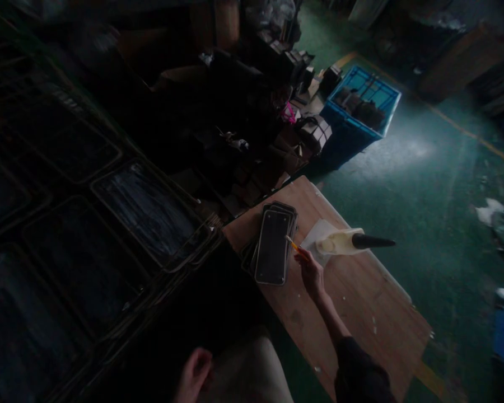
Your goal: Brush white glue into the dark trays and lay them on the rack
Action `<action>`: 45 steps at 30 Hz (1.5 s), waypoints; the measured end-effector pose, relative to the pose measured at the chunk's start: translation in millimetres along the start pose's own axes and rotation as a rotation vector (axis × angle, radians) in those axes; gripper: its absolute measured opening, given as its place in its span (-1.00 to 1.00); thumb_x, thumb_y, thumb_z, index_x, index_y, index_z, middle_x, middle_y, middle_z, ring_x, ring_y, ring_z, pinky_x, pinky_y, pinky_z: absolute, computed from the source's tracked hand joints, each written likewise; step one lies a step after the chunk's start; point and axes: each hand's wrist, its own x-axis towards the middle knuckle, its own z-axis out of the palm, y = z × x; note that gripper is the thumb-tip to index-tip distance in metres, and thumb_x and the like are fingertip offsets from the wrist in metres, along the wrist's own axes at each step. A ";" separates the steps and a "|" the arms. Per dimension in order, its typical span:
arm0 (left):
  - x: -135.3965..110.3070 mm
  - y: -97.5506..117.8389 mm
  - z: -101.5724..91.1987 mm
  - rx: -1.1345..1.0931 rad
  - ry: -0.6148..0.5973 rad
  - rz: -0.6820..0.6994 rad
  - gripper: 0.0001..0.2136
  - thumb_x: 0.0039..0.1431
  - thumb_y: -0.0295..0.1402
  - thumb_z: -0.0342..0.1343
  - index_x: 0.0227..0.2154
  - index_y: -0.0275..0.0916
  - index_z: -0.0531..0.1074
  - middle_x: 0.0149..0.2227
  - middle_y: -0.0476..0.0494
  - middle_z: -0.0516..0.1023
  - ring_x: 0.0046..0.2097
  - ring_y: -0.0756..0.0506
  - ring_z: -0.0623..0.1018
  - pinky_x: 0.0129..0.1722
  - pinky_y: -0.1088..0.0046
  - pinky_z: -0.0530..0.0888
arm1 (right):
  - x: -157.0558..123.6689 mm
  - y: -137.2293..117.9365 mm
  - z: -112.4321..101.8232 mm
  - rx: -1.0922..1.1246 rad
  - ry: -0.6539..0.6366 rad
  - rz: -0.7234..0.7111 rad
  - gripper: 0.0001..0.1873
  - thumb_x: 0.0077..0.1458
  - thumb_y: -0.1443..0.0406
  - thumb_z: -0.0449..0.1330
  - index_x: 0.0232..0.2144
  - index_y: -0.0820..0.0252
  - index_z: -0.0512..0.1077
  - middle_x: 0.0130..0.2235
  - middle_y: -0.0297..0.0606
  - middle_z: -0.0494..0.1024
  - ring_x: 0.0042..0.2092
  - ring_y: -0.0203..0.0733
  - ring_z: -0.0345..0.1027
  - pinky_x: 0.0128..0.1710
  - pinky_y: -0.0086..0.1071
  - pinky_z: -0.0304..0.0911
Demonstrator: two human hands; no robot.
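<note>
My right hand (311, 271) is closed on a thin brush (294, 244) with a yellow-orange handle. Its pale tip is at the right edge of the top piece in a stack of dark rectangular panels (272, 246), which have light rims and small dots near the corners. Just beyond that hand, a cream-coloured bottle (340, 242) with a long black tapered nozzle (372, 241) is on a white sheet (315, 234). Low in the view, my left hand (195, 372) is beside my light-coloured trouser leg, fingers curled, with nothing visible in them.
The stack lies on a wooden tabletop (361, 313). On the left, a rack (168, 263) bears several larger dark panels (145, 207). A blue crate (357, 120) with dark contents stands on the green floor behind the table. Dark clutter and boxes (315, 134) fill the back.
</note>
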 end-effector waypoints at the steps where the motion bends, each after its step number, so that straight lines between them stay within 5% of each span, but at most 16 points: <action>1: 20.1 10.4 21.2 -0.049 0.060 0.047 -0.59 -0.37 -0.01 0.40 -0.51 -0.09 0.39 -0.50 0.02 0.45 -0.51 -0.12 0.52 -0.60 0.38 0.42 | 14.6 5.0 -0.8 -0.025 0.002 -0.025 -0.68 0.26 0.23 -0.02 -0.01 0.21 0.37 -0.25 -0.16 0.58 -0.27 -0.16 0.49 -0.28 -0.34 0.37; 6: 111.6 71.2 124.2 -0.189 0.061 -0.039 -0.52 -0.24 -0.16 0.42 -0.29 -0.24 0.36 -0.43 -0.11 0.52 -0.49 -0.13 0.59 -0.52 0.37 0.53 | 74.6 32.0 7.1 -0.085 -0.033 -0.161 -0.67 0.30 0.24 -0.03 0.02 0.20 0.35 -0.12 -0.13 0.55 -0.17 -0.13 0.47 -0.21 -0.31 0.37; 11: 144.2 86.6 163.9 -0.298 0.024 -0.150 -0.63 -0.09 -0.17 0.36 -0.47 -0.29 0.31 -0.51 -0.17 0.53 -0.49 -0.12 0.60 -0.52 0.42 0.54 | 98.7 51.8 17.1 -0.106 -0.104 -0.250 -0.68 0.31 0.25 -0.03 0.04 0.21 0.35 -0.07 -0.11 0.52 -0.13 -0.14 0.45 -0.16 -0.33 0.36; 16: 148.9 74.9 174.3 -0.377 0.056 -0.154 -0.68 0.03 -0.19 0.29 -0.50 -0.30 0.30 -0.59 -0.15 0.51 -0.52 -0.09 0.59 -0.51 0.47 0.54 | 79.5 53.3 15.4 -0.118 -0.223 -0.216 -0.69 0.32 0.26 -0.03 0.04 0.20 0.33 -0.10 -0.13 0.53 -0.14 -0.14 0.46 -0.18 -0.34 0.35; 24: 145.4 71.8 176.5 -0.383 0.047 -0.115 -0.75 0.10 -0.26 0.24 -0.47 -0.28 0.29 -0.56 -0.13 0.54 -0.49 -0.10 0.61 -0.46 0.43 0.56 | -21.5 25.4 -7.8 -0.083 -0.521 -0.061 -0.72 0.33 0.25 -0.05 0.01 0.13 0.33 -0.18 -0.17 0.54 -0.22 -0.15 0.46 -0.27 -0.37 0.34; 28: 147.1 69.6 174.6 -0.363 0.053 -0.101 -0.77 0.11 -0.28 0.22 -0.46 -0.28 0.30 -0.58 -0.10 0.54 -0.52 -0.08 0.60 -0.48 0.45 0.56 | -42.3 11.3 -19.7 0.002 -0.663 0.049 -0.73 0.33 0.23 -0.05 -0.04 0.13 0.37 -0.26 -0.21 0.55 -0.29 -0.18 0.47 -0.32 -0.39 0.35; 34: 151.6 68.5 173.3 -0.298 0.072 -0.084 -0.79 0.14 -0.27 0.17 -0.47 -0.30 0.32 -0.59 -0.08 0.53 -0.54 -0.06 0.59 -0.53 0.49 0.55 | 18.2 25.9 -17.5 0.292 -0.824 0.150 -0.69 0.34 0.19 -0.10 -0.07 0.20 0.36 -0.33 -0.24 0.55 -0.34 -0.26 0.48 -0.32 -0.42 0.39; 40: 156.4 70.5 169.8 -0.215 0.071 -0.031 -0.70 0.07 -0.17 0.21 -0.51 -0.29 0.30 -0.59 -0.08 0.51 -0.56 -0.07 0.58 -0.61 0.53 0.52 | 100.9 54.2 0.3 0.204 -0.413 0.004 -0.65 0.34 0.13 -0.08 -0.01 0.18 0.34 -0.30 -0.22 0.57 -0.28 -0.21 0.49 -0.24 -0.32 0.42; 45: 158.1 73.6 169.5 -0.207 0.075 -0.059 -0.74 0.12 -0.22 0.16 -0.50 -0.29 0.30 -0.58 -0.09 0.52 -0.53 -0.08 0.60 -0.59 0.52 0.53 | 121.9 53.6 9.9 0.005 -0.201 -0.171 -0.69 0.32 0.19 -0.01 0.04 0.12 0.34 -0.17 -0.19 0.57 -0.17 -0.16 0.48 -0.15 -0.28 0.40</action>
